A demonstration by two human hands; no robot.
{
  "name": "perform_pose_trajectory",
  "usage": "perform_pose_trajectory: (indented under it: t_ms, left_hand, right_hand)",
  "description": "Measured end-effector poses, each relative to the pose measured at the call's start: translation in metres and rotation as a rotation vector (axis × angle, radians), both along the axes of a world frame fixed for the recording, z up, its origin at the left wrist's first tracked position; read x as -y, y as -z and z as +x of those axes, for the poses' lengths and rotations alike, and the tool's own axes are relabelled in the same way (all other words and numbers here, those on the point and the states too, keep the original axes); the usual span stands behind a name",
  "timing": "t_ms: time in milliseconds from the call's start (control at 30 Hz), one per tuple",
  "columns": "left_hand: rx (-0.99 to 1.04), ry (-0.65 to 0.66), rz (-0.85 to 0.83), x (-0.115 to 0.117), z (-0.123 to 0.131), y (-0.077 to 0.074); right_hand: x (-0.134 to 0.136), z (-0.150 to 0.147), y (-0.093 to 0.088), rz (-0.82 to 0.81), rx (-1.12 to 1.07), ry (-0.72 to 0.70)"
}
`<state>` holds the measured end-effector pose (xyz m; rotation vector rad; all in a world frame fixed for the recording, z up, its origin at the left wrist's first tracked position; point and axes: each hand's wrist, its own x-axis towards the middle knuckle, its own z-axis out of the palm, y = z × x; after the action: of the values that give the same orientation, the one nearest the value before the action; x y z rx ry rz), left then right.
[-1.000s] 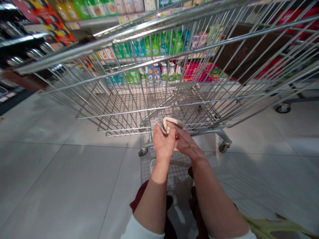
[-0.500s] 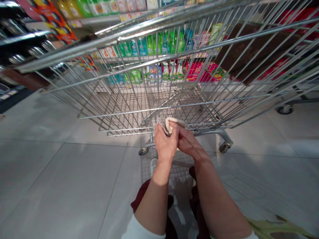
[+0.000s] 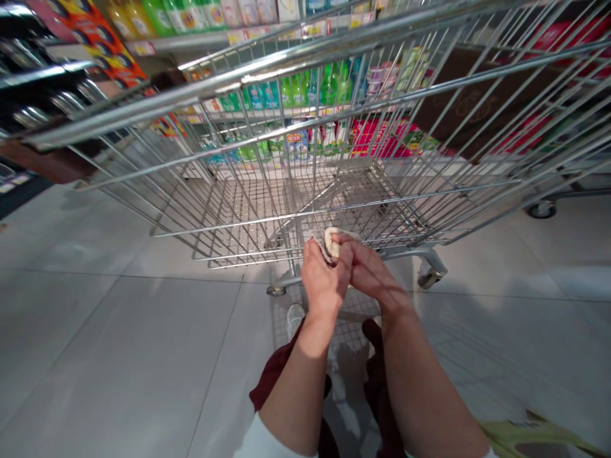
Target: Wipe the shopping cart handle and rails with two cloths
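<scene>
A cream cloth [image 3: 331, 240], folded over on itself, is bunched between my two hands at the near lower edge of the shopping cart [image 3: 248, 219]. My left hand [image 3: 323, 275] is closed on its left side, thumb towards the other hand. My right hand [image 3: 366, 266] grips the right side, partly hidden behind the left. Whether the cloth touches the cart's wires I cannot tell. The metal wire basket spans the view just beyond my hands.
Behind the cart, a shelf [image 3: 205, 38] holds rows of bottles and packs. Another cart's wheel [image 3: 541, 208] stands at the right. A yellow-green item [image 3: 529, 436] lies at the lower right. Pale floor tiles [image 3: 119, 356] surround my feet.
Both hands have shifted slightly to the right and down in the view, still holding the cloth. The cart's outline has moved only a little in the picture.
</scene>
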<state>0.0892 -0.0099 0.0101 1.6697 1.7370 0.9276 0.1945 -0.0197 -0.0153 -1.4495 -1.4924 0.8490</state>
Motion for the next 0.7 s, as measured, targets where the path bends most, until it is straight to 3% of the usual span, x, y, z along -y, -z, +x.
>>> perform_pose_trajectory:
  t_ms: [300,467,600,700]
  left_hand:
    - [0.07,0.066,0.073,0.003,0.005,0.001]
    - [0.168,0.019,0.178,0.009,0.007,0.001]
    - [0.175,-0.067,0.326,0.014,0.007,0.0]
    - [0.161,-0.124,0.335,0.012,0.008,0.001]
  right_hand:
    - [-0.002,0.006,-0.005,0.077,0.068,0.078]
    - [0.002,0.005,-0.017,0.193,0.141,0.078]
    - [0.007,-0.002,-0.023,0.214,0.076,0.122]
    - [0.006,-0.006,-0.023,0.175,0.045,0.144]
